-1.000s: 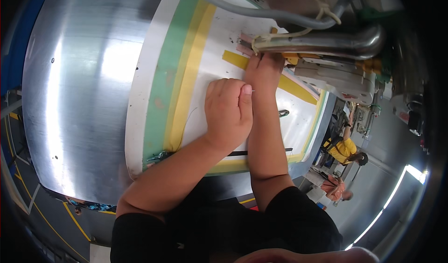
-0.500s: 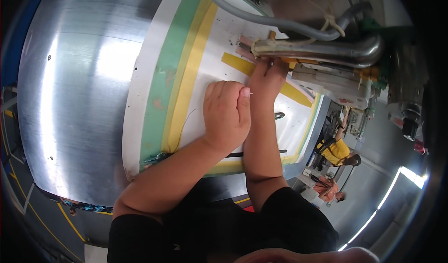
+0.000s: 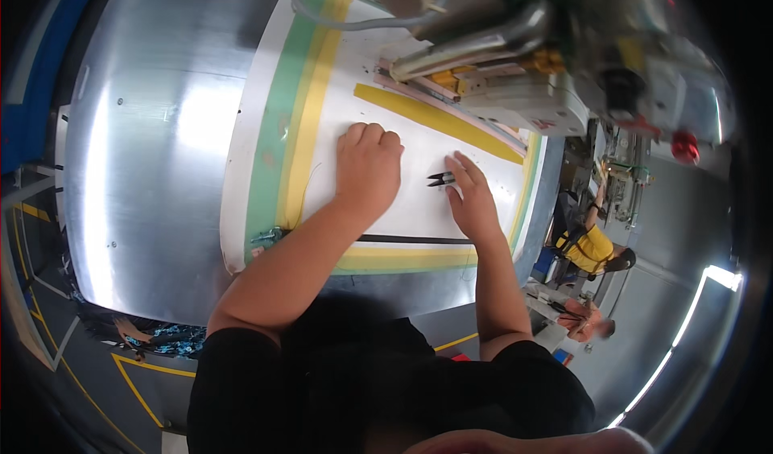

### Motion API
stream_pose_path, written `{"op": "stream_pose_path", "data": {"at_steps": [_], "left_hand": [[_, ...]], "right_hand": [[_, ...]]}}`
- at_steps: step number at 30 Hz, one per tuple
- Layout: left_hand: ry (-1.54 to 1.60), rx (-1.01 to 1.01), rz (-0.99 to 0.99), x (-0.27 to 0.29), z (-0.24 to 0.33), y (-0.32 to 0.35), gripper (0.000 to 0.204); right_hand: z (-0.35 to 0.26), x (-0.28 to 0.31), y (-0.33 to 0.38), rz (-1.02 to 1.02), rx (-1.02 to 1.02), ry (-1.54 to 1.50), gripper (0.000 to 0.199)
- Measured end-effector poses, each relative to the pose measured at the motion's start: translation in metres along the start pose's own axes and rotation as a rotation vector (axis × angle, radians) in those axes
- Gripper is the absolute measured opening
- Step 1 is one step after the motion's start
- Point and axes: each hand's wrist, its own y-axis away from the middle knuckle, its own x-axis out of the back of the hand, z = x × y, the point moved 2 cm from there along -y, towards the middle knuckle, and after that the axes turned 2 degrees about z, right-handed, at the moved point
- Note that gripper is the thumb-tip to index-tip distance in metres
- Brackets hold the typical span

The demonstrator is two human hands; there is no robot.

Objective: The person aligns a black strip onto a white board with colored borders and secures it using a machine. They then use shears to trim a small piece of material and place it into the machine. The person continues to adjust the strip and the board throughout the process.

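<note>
My left hand is closed in a fist, knuckles up, just above the white work surface. Whatever it may hold is hidden inside the fingers. To its right, my right hand has its thumb and fingers apart around the handle end of small black thread snips. The snips' two blades point left, slightly spread. Beyond both hands a mustard-yellow strip lies slantwise, alongside a pinkish strip.
A machine head with a shiny metal tube and grey cable overhangs the far right. Green tape and yellow tape border the surface. A polished metal table extends left. Other people, one in a yellow shirt, are off right.
My right hand has drawn back from under the machine's metal tube to the snips. My left hand has moved apart from the right one, still closed. The whole view has shifted.
</note>
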Motion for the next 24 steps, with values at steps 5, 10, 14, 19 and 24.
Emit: {"op": "stream_pose_path", "data": {"at_steps": [5,10,14,19,24], "left_hand": [[0.053,0.021,0.105,-0.001,0.000,-0.002,0.010],[0.055,0.182,-0.038,0.003,-0.008,-0.016,0.013],[-0.054,0.099,-0.066,-0.001,-0.003,-0.045,0.015],[-0.294,-0.069,0.133,-0.027,-0.020,-0.066,0.017],[-0.374,0.043,0.071,-0.025,-0.026,-0.066,0.025]], "right_hand": [[0.023,-0.012,0.018,-0.134,-0.182,-0.162,0.020],[-0.010,-0.031,-0.039,-0.086,-0.540,-1.398,0.015],[-0.025,-0.052,-0.093,-0.140,-0.624,-1.427,0.020],[-0.030,-0.053,-0.104,0.198,-0.275,-0.461,0.032],[-0.038,-0.058,-0.107,0.250,-0.300,-0.442,0.034]]}}
